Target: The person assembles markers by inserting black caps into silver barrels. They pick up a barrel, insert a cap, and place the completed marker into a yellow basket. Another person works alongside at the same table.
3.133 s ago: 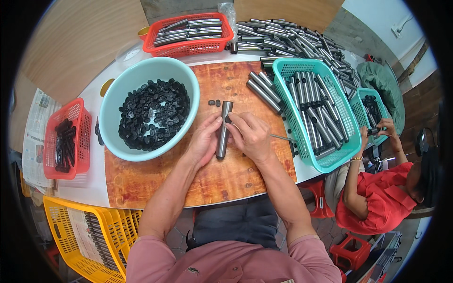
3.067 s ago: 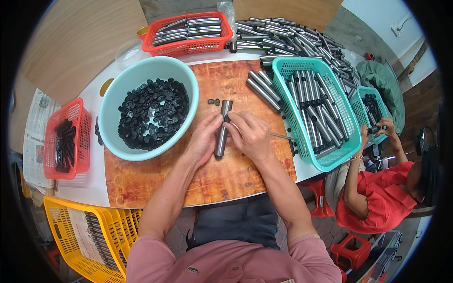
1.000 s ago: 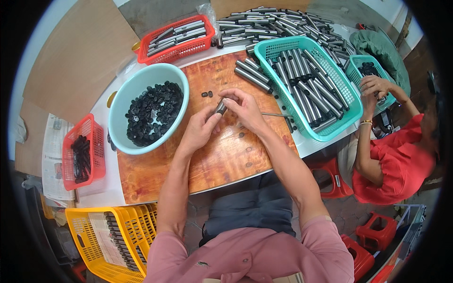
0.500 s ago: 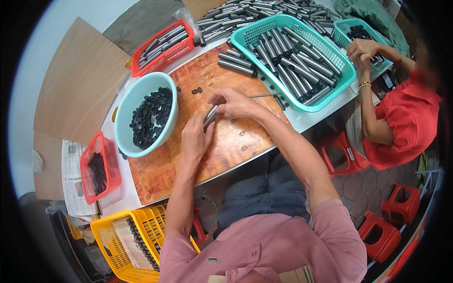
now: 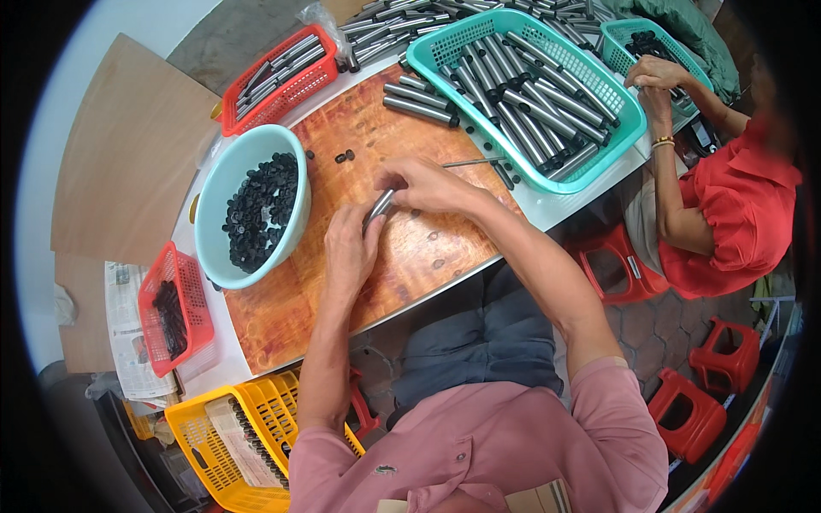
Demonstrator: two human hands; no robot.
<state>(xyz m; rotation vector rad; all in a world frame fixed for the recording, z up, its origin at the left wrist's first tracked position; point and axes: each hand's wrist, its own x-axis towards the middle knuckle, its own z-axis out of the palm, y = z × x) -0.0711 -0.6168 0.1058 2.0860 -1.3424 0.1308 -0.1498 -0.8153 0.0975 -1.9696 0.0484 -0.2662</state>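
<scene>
A short shiny metal tube (image 5: 379, 206) is held low over the brown wooden board (image 5: 445, 248). My left hand (image 5: 349, 250) wraps round its near part. At the tube's far end, my right hand (image 5: 421, 185) has its fingers curled against it; the fingertips are partly hidden, so any small piece there does not show. Beyond my hands, a few small black caps (image 5: 345, 156) lie on the board. Several metal tubes (image 5: 419, 107) with black ends lie at the board's far edge. Left of my hands stands a pale blue bowl (image 5: 304, 209) of black caps (image 5: 265, 205).
A turquoise basket (image 5: 629, 141) of tubes stands far right, with a thin rod (image 5: 470, 162) beside it. Red baskets (image 5: 321, 73) (image 5: 203, 329) stand at left, a yellow crate (image 5: 192, 440) below. At right, a person in red (image 5: 727, 227) works over a smaller green basket (image 5: 611, 47).
The view has shifted slightly, moving the table's contents a little left in the picture. Both hands stay on the metal tube, in nearly the same pose.
</scene>
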